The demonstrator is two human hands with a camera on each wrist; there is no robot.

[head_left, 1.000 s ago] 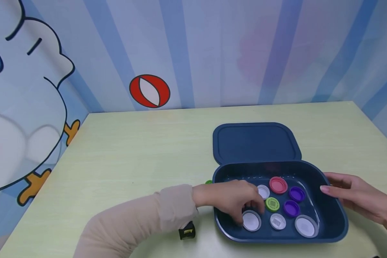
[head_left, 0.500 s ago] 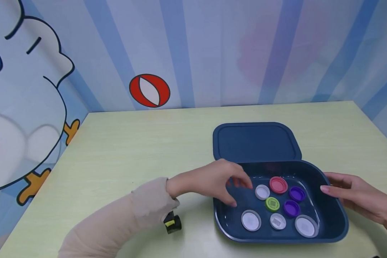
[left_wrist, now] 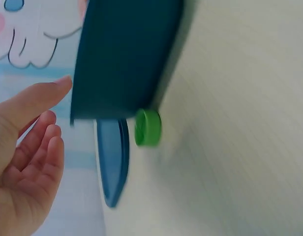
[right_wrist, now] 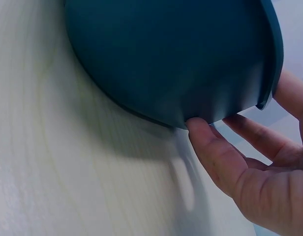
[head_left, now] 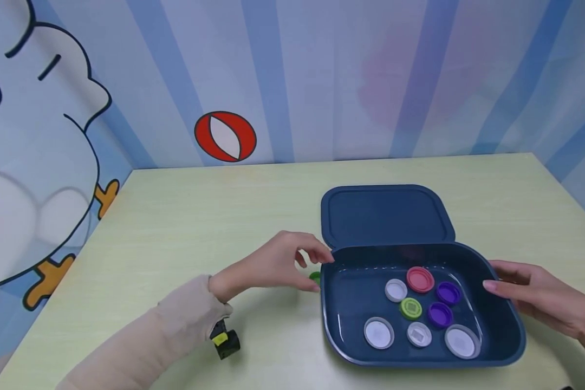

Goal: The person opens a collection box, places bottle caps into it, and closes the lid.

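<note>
My left hand (head_left: 285, 262) is just outside the left end of the navy blue box (head_left: 356, 355), its thumb and fingers spread and holding nothing. Right by those fingers, a green bottle cap (left_wrist: 148, 128) stands on edge on the table against the box wall. Around the box's right end, my right hand (head_left: 541, 295) grips, thumb at the rim and fingers on the outer wall (right_wrist: 166, 64). Inside lie several round caps: a red one (head_left: 420, 280), two purple ones (head_left: 440, 315), a lime green one (head_left: 411, 309) and several white ones (head_left: 379, 333).
A flat navy lid (head_left: 387, 214) lies behind the box, up against its back rim. Below my left sleeve a small black device (head_left: 225, 341) with a yellow mark shows. A printed backdrop (head_left: 307, 81) rises behind the pale table (head_left: 200, 216).
My left hand has drawn back from the white cap at the box's front left, out over the left rim to beside the green cap. The right hand stays on the box.
</note>
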